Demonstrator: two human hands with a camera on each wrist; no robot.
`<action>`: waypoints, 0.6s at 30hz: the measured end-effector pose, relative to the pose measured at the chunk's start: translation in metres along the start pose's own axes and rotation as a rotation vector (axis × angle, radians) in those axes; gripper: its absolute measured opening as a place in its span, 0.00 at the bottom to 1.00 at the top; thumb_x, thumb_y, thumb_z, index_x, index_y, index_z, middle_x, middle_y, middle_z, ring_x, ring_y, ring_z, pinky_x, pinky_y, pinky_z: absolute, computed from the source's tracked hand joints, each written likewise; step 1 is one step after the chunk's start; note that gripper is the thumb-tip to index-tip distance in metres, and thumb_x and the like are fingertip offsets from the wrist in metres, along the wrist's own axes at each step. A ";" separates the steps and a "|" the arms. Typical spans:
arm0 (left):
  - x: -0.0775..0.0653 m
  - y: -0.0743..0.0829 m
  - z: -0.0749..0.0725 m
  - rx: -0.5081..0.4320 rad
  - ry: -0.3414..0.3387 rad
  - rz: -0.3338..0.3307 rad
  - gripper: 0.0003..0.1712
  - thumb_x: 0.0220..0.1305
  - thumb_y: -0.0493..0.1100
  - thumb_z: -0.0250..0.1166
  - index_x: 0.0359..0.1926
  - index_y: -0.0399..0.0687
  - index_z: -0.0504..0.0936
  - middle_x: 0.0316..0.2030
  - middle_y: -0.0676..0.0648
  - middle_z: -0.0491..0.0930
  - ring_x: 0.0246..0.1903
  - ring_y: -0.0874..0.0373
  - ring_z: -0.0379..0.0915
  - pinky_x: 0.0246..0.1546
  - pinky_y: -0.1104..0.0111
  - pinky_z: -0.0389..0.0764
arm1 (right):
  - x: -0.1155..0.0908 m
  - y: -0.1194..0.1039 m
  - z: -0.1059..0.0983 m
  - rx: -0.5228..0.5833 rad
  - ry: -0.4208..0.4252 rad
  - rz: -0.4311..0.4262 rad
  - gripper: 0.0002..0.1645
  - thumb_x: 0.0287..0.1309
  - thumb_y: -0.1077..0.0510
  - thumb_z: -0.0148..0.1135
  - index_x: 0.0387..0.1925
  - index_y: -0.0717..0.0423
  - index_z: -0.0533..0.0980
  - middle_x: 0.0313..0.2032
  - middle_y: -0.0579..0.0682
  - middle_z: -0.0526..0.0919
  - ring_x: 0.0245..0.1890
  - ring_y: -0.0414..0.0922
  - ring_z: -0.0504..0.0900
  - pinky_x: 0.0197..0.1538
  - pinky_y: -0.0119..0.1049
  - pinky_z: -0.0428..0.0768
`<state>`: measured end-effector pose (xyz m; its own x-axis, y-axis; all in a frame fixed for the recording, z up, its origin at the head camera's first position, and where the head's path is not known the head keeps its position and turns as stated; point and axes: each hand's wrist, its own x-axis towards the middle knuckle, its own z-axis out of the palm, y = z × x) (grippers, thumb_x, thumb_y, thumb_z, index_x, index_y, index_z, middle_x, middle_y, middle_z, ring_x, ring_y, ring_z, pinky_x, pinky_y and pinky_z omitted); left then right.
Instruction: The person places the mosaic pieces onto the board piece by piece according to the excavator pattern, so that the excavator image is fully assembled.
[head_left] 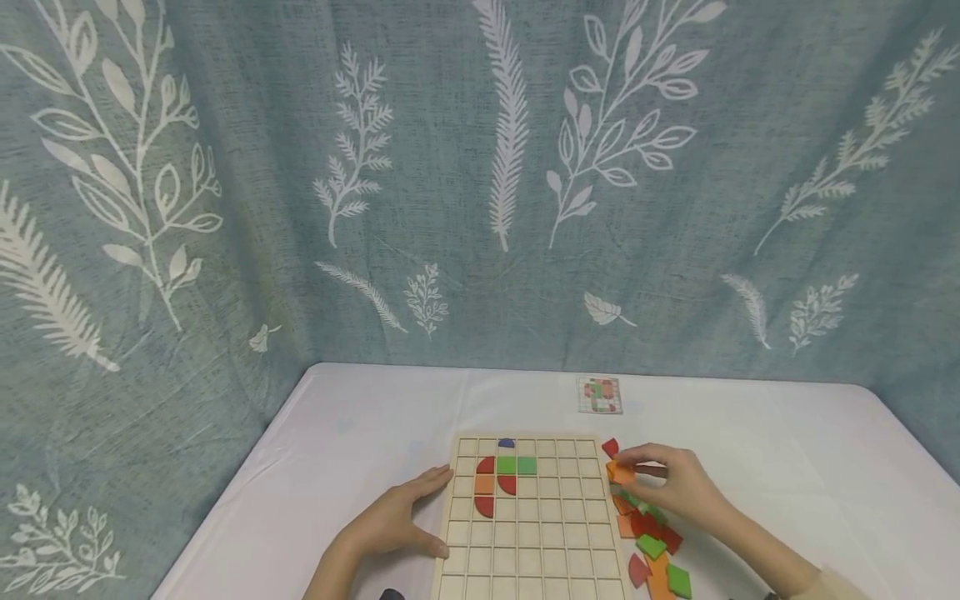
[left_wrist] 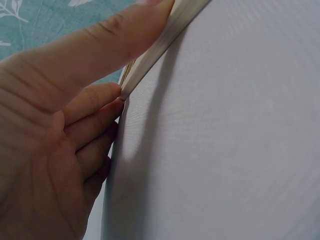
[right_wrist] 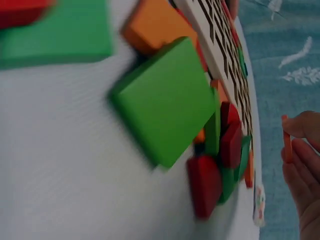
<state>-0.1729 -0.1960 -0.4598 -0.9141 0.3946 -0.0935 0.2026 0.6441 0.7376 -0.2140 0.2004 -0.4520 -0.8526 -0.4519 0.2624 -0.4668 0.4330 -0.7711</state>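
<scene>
A pale wooden grid board (head_left: 540, 533) lies on the table. Against its left edge rests my left hand (head_left: 386, 518), thumb and fingers spread apart along the side; the left wrist view has the fingertips touching the board's edge (left_wrist: 150, 57). Red, green and orange pieces and one blue half-round piece (head_left: 507, 443) sit in cells near its upper left. Right of the board, my right hand (head_left: 678, 483) pinches a square orange tile (right_wrist: 287, 140) between thumb and fingers, above the loose pieces. That tile appears edge-on in the right wrist view.
Loose red, orange and green pieces (head_left: 651, 547) lie in a strip along the board's right side, some overlapping. A small pattern card (head_left: 600, 395) lies beyond the board on the white tablecloth (head_left: 787, 450). Behind the table hangs a leaf-patterned curtain (head_left: 450, 167).
</scene>
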 end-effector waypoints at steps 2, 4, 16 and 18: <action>0.000 0.000 0.000 -0.002 0.003 -0.001 0.59 0.30 0.54 0.77 0.66 0.42 0.62 0.67 0.42 0.58 0.67 0.40 0.49 0.64 0.44 0.53 | 0.012 -0.001 0.007 0.006 -0.025 -0.028 0.18 0.48 0.61 0.68 0.43 0.62 0.79 0.42 0.55 0.83 0.43 0.42 0.82 0.44 0.36 0.82; 0.000 0.000 0.000 -0.004 0.006 -0.005 0.59 0.30 0.54 0.77 0.66 0.43 0.62 0.67 0.42 0.58 0.67 0.40 0.49 0.64 0.43 0.53 | 0.023 -0.002 0.013 0.005 -0.038 -0.055 0.18 0.48 0.62 0.68 0.43 0.62 0.79 0.42 0.55 0.83 0.43 0.46 0.82 0.44 0.37 0.82; 0.001 0.003 -0.002 -0.017 0.000 -0.029 0.59 0.28 0.53 0.77 0.66 0.43 0.63 0.67 0.42 0.58 0.67 0.40 0.49 0.64 0.43 0.53 | 0.083 -0.003 0.051 0.083 -0.080 -0.101 0.17 0.49 0.63 0.67 0.42 0.66 0.79 0.42 0.59 0.82 0.45 0.55 0.80 0.48 0.36 0.81; 0.001 0.003 -0.003 -0.018 -0.003 -0.033 0.59 0.28 0.53 0.77 0.66 0.43 0.63 0.67 0.42 0.58 0.67 0.40 0.49 0.64 0.43 0.52 | 0.089 -0.004 0.058 0.088 -0.094 -0.108 0.16 0.49 0.64 0.67 0.42 0.67 0.79 0.42 0.59 0.83 0.45 0.55 0.80 0.48 0.36 0.81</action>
<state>-0.1739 -0.1953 -0.4557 -0.9193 0.3749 -0.1199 0.1658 0.6452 0.7458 -0.2742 0.1137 -0.4590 -0.7707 -0.5650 0.2946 -0.5290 0.3095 -0.7902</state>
